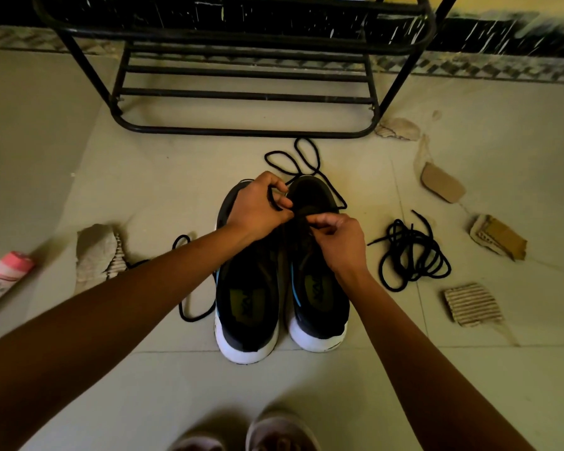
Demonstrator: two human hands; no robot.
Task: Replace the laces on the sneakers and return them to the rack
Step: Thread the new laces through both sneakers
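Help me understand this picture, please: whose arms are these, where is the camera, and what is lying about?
There is no machine here. A person works with bare hands, and the one camera sits on their head, looking forward and down, so the arms enter from below. A left sneaker and a right sneaker, dark with white soles, stand on the tiled floor, toes toward a black metal rack. The left hand pinches a black lace, whose slack loops past the toes. The fingers of the right hand appear to pinch the same lace over the right sneaker. A coiled lace lies to the right, and a third lace trails to the left. Cardboard scraps and a pink bottle lie around. The person's own shoes show at the bottom.
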